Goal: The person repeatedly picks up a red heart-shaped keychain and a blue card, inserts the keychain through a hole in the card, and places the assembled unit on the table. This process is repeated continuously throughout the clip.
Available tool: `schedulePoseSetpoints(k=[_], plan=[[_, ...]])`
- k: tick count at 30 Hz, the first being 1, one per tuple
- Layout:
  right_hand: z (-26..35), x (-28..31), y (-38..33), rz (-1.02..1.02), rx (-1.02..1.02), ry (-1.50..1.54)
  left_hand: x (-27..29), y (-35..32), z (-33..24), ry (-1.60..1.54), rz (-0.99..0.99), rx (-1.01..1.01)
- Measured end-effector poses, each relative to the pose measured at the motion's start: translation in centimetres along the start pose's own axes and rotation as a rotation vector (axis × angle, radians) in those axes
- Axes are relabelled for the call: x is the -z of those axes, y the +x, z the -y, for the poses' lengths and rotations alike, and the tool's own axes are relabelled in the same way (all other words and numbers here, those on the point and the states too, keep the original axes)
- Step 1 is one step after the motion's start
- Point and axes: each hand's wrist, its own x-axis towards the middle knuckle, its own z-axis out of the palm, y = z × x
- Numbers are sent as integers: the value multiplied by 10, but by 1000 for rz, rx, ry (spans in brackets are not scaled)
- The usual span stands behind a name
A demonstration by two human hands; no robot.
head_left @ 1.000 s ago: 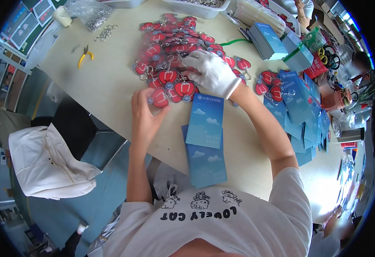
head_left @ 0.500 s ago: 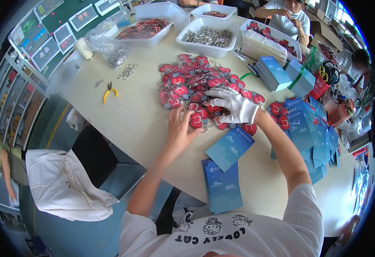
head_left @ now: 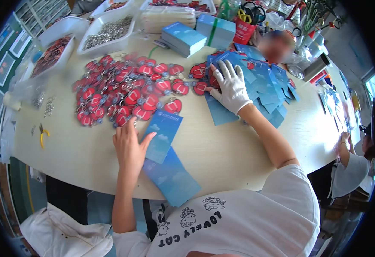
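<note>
Gloved right hand: while its fingers spread apart, palm down, the right hand [head_left: 231, 88] in a white fabric glove lies over a fan of overlapping blue rectangular cards [head_left: 269, 83], nothing visibly grasped.
Red tags by the glove: a small cluster of rounded red tags [head_left: 198, 70] sits just left of its fingers.
Bare left hand: the left hand [head_left: 129, 145] is loosely opened, thumb well apart from the fingers; whether the fingertips touch a tag, I cannot tell.
Keyring heap: the large pile of glossy, rounded red tags with metal rings [head_left: 132, 96] lies just beyond the left hand, and left of the right hand.
Cards between the hands: a blue cloud-printed card [head_left: 164, 132] lies beside the left thumb, overlapping further blue cards [head_left: 172, 177] nearer the body.
Tabletop: yellow-handled pliers [head_left: 44, 137] rest on the pale table [head_left: 221, 162], well left.
</note>
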Motion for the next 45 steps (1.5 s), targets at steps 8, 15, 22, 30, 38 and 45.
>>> schedulePoseSetpoints(k=[8,15,22,30,38,45], plan=[[-45,19,-27,110,5,10,0,1,-3,-423,66,36],[-83,40,-74,149,-36,71,1,-6,-14,-413,140,-19],[-71,51,3,-98,120,193,10,2,-9,-897,276,225],[-52,-46,61,165,-89,139,23,-17,-9,-1011,132,297],[-83,-17,-17,-34,9,178,23,-31,-2,-1094,46,397],[-152,1,-51,-7,49,104,23,-33,0,-1106,-29,462]])
